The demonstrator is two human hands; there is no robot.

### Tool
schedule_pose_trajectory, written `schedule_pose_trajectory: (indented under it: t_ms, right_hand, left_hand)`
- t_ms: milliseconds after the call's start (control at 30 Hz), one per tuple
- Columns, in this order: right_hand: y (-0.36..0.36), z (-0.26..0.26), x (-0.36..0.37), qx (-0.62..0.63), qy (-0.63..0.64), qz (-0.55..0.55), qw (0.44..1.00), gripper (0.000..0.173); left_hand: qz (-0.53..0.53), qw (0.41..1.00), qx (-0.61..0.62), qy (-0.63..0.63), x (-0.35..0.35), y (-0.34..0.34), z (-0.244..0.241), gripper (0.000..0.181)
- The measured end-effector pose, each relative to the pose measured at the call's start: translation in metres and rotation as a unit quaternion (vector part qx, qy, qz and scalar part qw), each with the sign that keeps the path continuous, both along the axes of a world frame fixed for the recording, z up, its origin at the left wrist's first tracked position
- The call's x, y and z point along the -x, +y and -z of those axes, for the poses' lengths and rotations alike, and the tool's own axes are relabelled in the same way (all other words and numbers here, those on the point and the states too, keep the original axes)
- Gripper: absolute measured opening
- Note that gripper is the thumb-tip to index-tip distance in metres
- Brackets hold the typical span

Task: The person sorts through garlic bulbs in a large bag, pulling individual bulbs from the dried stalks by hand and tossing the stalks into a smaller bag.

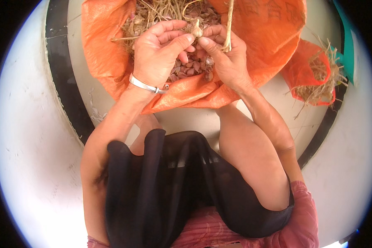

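My left hand [162,49] pinches a small pale garlic bulb [197,30] with a pointed tip between thumb and fingers. From the other side, my right hand [224,51] brings its curled thumb and fingers against the bulb's right edge. A dried stalk [230,23] crosses in front of the right hand, its frayed lower end at the base of the thumb; how it is held cannot be seen. Below both hands lies an open orange woven sack [183,96]. Loose reddish garlic cloves [190,66] fill its mouth, with dried stalks and roots [170,11] towards the far side.
On the right, a red plastic bag [303,62] holds dried stalks and roots [316,90] that spill out. A teal object [348,52] stands behind it. The sack rests on a pale tiled floor [186,121] with dark border strips [69,77]. A white scrap [96,111] lies at the left.
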State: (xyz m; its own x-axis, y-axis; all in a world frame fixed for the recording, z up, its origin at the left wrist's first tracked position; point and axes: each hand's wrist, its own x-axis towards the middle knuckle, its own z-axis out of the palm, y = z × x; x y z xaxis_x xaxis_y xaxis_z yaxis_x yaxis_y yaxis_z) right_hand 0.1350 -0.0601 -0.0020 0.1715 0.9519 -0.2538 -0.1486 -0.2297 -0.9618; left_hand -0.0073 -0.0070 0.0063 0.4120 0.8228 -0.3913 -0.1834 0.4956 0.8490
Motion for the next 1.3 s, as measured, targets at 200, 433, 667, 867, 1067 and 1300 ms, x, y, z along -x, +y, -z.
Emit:
schedule_pose_trajectory:
  t_ms: [200, 433, 667, 867, 1067, 1300]
  right_hand:
    - [-0.001, -0.003, 0.001, -0.004, -0.021, 0.007, 1.000, 0.016]
    - [-0.005, 0.002, -0.004, -0.038, -0.132, -0.043, 0.990, 0.011]
    - [-0.003, -0.013, -0.001, 0.006, -0.008, -0.062, 0.998, 0.013]
    - [-0.002, 0.000, -0.004, -0.038, -0.018, -0.081, 0.996, 0.015]
    - [-0.001, -0.005, -0.006, -0.077, -0.197, -0.095, 0.973, 0.012]
    - [0.001, -0.010, -0.004, -0.102, -0.297, -0.071, 0.947, 0.013]
  left_hand:
    - [0.055, 0.995, 0.059, -0.052, 0.005, 0.004, -0.005, 0.027]
    - [0.057, 0.995, 0.071, -0.044, 0.006, 0.004, -0.006, 0.023]
    - [0.044, 0.991, 0.096, -0.078, 0.009, 0.006, -0.004, 0.022]
    - [0.033, 0.975, 0.152, -0.160, 0.005, 0.003, -0.002, 0.020]
    - [0.053, 0.990, 0.078, -0.107, 0.008, 0.006, -0.001, 0.021]
    - [0.022, 0.990, 0.089, -0.107, 0.004, 0.003, -0.005, 0.020]
